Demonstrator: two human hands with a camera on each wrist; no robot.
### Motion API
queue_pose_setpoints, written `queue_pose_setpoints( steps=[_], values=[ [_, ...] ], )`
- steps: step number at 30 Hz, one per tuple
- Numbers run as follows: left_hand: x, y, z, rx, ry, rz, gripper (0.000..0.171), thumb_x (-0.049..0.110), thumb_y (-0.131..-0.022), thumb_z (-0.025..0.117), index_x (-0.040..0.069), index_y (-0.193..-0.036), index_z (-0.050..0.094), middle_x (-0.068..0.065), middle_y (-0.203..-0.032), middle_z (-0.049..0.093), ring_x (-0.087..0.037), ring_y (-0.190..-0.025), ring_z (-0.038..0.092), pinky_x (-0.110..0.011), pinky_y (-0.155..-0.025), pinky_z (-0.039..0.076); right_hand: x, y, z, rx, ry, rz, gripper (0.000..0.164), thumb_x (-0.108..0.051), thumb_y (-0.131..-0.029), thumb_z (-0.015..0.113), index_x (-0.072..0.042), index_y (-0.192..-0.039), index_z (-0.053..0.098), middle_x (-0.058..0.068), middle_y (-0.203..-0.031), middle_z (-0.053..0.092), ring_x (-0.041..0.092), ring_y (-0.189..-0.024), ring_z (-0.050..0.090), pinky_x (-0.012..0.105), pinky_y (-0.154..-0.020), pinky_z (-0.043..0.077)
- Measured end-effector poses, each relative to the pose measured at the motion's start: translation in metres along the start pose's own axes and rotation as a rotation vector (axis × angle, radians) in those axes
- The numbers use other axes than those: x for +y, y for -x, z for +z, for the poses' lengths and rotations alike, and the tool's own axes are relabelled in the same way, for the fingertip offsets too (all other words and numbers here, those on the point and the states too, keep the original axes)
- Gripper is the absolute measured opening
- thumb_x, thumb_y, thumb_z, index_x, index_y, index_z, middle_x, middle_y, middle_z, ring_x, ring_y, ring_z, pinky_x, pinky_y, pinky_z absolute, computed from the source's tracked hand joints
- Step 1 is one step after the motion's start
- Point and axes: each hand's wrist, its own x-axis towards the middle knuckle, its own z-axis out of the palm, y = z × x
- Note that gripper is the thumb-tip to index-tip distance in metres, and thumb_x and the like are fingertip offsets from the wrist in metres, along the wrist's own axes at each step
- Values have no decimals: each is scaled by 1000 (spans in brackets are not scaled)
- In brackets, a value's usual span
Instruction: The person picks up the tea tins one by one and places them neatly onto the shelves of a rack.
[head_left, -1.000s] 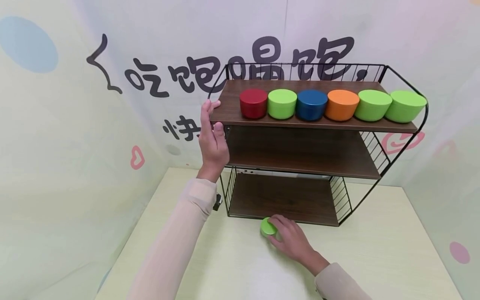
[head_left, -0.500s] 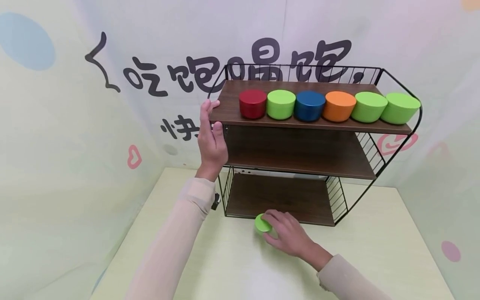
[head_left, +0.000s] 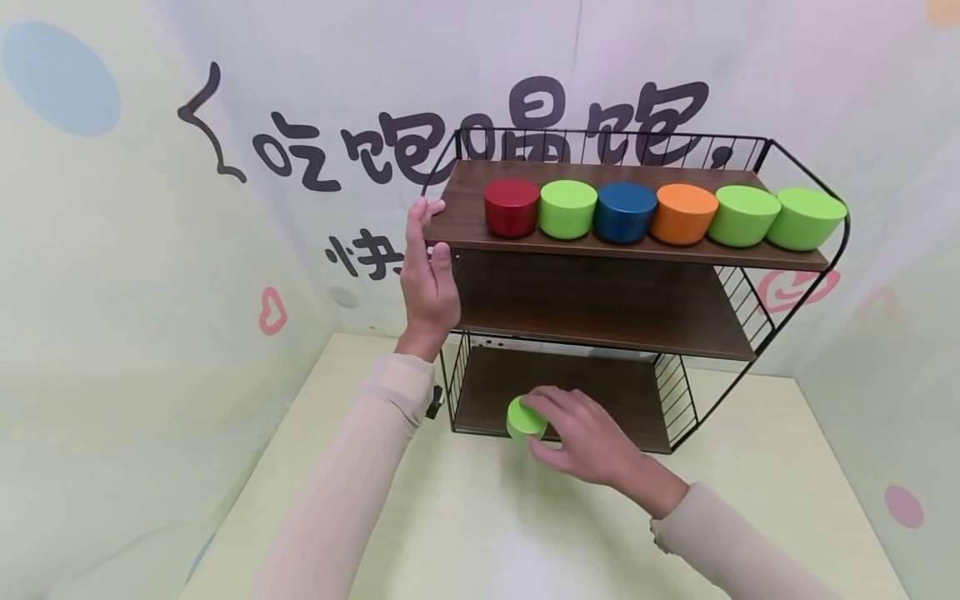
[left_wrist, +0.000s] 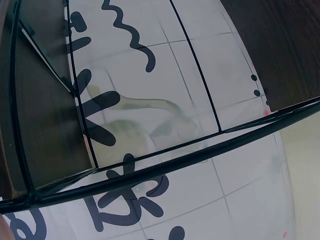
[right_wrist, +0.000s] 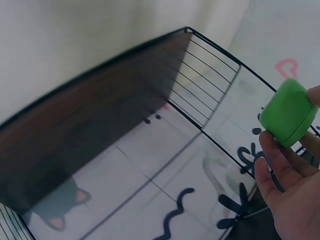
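My right hand (head_left: 581, 437) pinches a small green round lidded tin (head_left: 527, 418) between thumb and fingers, in front of the lowest board's front edge. In the right wrist view the green tin (right_wrist: 289, 112) sits at the fingertips of the hand (right_wrist: 295, 190). On the left, my left hand (head_left: 431, 287) grips the upper left side of a three-tier shelf rack (head_left: 607, 296), thumb at the top board's front edge. Only a sliver of that hand shows in the left wrist view, beside the black wire frame (left_wrist: 150, 172).
Along the top board stand a red tin (head_left: 512, 208), a green tin (head_left: 568, 210), a blue tin (head_left: 625, 213), an orange tin (head_left: 684, 215) and two more green tins at the right. The rack stands on a pale table (head_left: 465, 517) against a printed backdrop.
My right hand has lifted the green tin off the table and carried it slightly leftward and up toward the lowest board. The left hand keeps its hold on the rack.
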Motion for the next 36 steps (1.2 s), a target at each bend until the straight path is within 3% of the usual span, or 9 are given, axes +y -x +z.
queue_pose_setpoints(
  steps=[8,18,36],
  values=[
    [0,0,-1,-8,-3,1,54,38,-108,37,-3,-144,36,-13,-137,56,-23,-134,48,-39,-110,36,-2,-25,-29,41,3,-90,44,-26,-80,77,-6,-117,66,11,-113,66,22,-84,62,37,-74,53],
    [0,-1,-1,0,-5,3,56,39,-108,36,-4,-144,36,-13,-136,57,-23,-133,49,-38,-108,37,-7,-63,-69,63,-36,-61,49,-29,-82,80,-7,-123,64,9,-120,64,22,-95,62,39,-79,54],
    [0,0,-1,2,-1,8,56,39,-108,36,-4,-144,36,-14,-136,57,-24,-133,49,-38,-109,37,-12,-101,-106,109,-7,-117,48,-28,-83,79,-5,-122,66,13,-121,64,25,-96,62,38,-78,53]
  ],
)
